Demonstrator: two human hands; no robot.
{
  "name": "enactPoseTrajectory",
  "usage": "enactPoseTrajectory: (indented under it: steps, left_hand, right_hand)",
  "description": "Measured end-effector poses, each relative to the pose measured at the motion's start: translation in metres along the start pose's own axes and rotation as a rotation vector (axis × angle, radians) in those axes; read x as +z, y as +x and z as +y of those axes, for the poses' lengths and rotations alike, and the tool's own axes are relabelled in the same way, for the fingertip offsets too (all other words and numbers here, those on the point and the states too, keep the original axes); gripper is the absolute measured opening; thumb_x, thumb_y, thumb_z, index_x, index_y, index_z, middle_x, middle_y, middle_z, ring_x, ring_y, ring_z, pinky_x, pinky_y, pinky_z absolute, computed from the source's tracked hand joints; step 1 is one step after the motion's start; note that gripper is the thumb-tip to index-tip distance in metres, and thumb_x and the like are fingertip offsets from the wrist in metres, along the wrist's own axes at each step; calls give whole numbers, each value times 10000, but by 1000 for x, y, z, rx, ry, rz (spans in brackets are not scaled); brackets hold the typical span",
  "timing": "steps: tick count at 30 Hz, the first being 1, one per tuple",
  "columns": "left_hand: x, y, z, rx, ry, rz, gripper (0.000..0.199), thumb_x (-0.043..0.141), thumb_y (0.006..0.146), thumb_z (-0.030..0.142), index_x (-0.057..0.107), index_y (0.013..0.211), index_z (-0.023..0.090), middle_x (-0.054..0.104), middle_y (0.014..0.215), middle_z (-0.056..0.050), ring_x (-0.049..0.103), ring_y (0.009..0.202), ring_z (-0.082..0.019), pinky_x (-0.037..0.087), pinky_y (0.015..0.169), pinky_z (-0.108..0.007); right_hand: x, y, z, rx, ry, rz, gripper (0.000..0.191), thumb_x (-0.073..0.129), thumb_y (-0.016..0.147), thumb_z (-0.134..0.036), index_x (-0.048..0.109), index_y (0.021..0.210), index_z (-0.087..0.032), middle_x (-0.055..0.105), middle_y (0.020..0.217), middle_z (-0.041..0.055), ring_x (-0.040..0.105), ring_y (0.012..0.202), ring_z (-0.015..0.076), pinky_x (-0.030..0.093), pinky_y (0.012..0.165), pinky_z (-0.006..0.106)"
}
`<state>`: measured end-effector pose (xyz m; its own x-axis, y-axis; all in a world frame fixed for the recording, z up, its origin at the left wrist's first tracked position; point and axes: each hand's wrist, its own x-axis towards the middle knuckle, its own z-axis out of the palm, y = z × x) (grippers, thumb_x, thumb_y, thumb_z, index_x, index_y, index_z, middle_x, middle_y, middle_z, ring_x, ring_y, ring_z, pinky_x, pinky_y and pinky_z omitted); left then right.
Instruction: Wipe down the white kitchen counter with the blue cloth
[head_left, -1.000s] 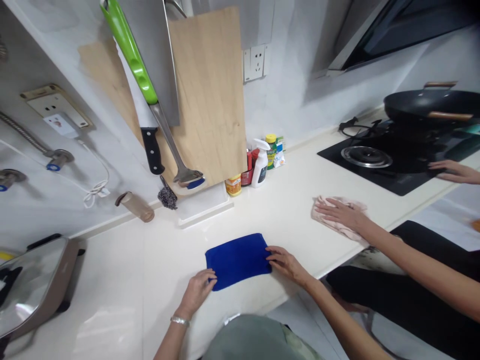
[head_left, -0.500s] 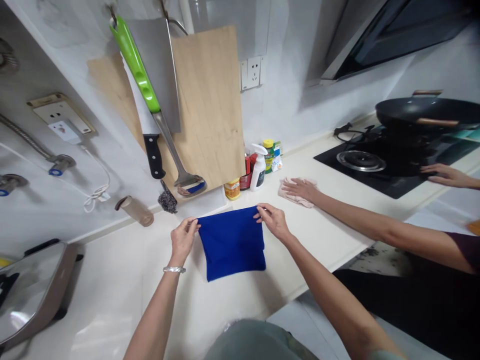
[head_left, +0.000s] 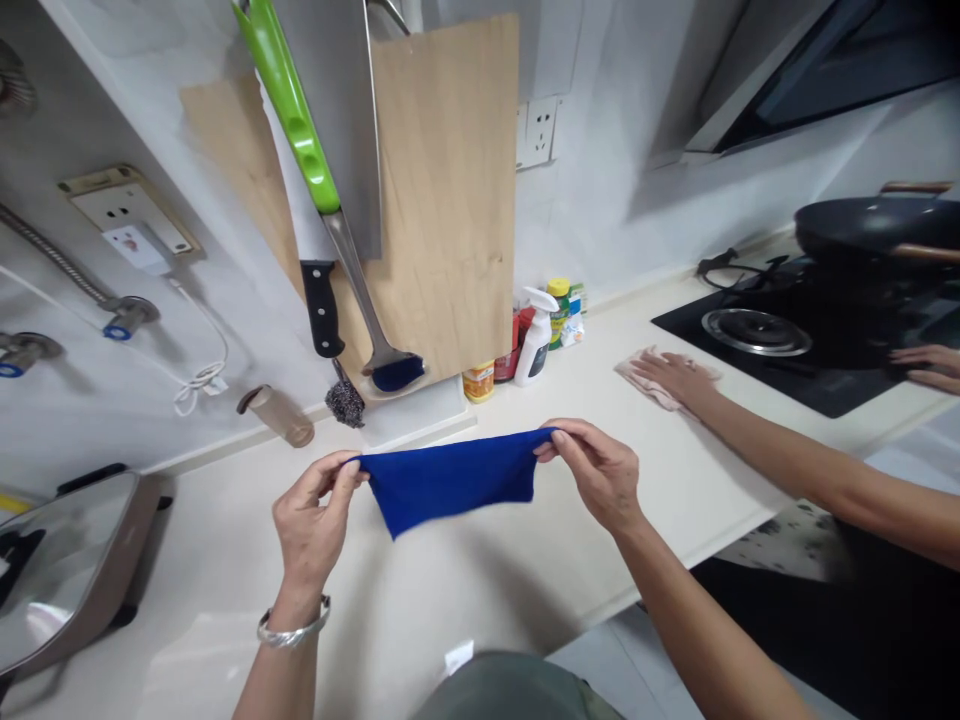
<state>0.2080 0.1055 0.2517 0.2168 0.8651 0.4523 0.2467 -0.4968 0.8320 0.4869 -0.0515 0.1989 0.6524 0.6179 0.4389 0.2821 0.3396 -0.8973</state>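
Note:
A blue cloth (head_left: 454, 478) is stretched between my two hands above the white counter (head_left: 420, 590). My left hand (head_left: 315, 515), with a silver bracelet at the wrist, pinches its upper left corner. The upper right corner is pinched by my right hand (head_left: 596, 470). The cloth's lower edge hangs free, and its left part reaches lower than its right. Behind it, a spray bottle (head_left: 534, 340) and a yellow container (head_left: 478, 381) stand near the wall.
On the right, another person's hand (head_left: 671, 378) presses a pink cloth (head_left: 637, 372) on the counter beside the black cooktop (head_left: 795, 385). A ladle (head_left: 360, 280) and knives hang before a wooden board (head_left: 450, 200). An electric pan (head_left: 90, 600) sits at left.
My hands have moved apart and nearer, pulling the blue cloth wider; it now hangs shorter. The other person's hand and pink cloth have shifted right. The whole view has shifted somewhat.

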Motion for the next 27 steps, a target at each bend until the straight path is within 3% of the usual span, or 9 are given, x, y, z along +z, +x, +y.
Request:
enactPoseTrajectory:
  steps: [3,7,10,12,15,19,22,25,27]
  left_hand:
    - [2,3,-15,-68,-46,-50,346,701,809,496,706,961,185,731,766,7,703,689,-140,627,754,-308]
    - [20,-8,-84,-303,17,-220,483,648,787,613,698,1000,182,733,725,-2,723,703,-170,624,754,-328]
    - [39,-21,-138,-344,71,-280,536,592,776,678,699,899,167,742,723,-44,731,667,-216,628,683,-364]
    - [48,-24,-158,-326,106,-297,518,564,793,674,693,860,177,749,751,-57,736,673,-231,626,678,-378]
    - [50,-24,-164,-266,153,-346,422,541,856,591,697,906,202,761,831,-43,743,729,-214,621,746,-367]
    - [29,-40,-146,-156,163,-486,288,575,895,477,717,997,248,769,954,-12,739,845,-182,598,858,-335]
    - [5,-76,-139,-31,172,-585,224,597,907,411,725,1023,268,765,1038,-7,723,959,-176,585,908,-313]
    - [-17,-125,-144,235,253,-671,229,535,957,322,695,1107,257,759,1074,-15,718,983,-146,591,894,-267]
    - [-28,-153,-151,325,317,-750,221,514,966,276,695,1091,260,755,1097,-12,712,1011,-141,592,898,-254]
  right_hand:
    - [5,1,15,63,-1,-29,306,657,885,-482,691,1004,-202,710,732,19,670,628,163,618,630,328]
    - [20,-10,70,255,-85,-128,498,613,837,-657,680,988,-187,692,665,12,639,556,150,603,571,302]
    - [37,-23,114,307,-129,-167,613,581,777,-764,681,921,-176,664,593,15,636,518,167,588,509,302]
    - [46,-29,133,311,-145,-170,636,555,772,-788,679,903,-177,661,585,20,639,507,176,589,500,312]
    - [47,-38,143,294,-172,-171,597,527,817,-752,680,942,-188,686,657,37,666,559,188,614,557,335]
    - [19,-61,134,240,-198,-259,438,563,873,-619,701,985,-219,730,922,76,704,731,196,628,648,338]
    - [-13,-94,125,172,-257,-362,305,578,910,-494,714,1034,-251,730,1046,67,708,879,205,626,766,354]
    - [-39,-133,122,70,-354,-475,260,516,962,-393,700,1086,-258,714,1141,64,668,1070,215,569,957,400]
    - [-50,-151,125,92,-410,-562,262,485,977,-381,701,1058,-257,700,1168,62,683,996,194,581,911,373]
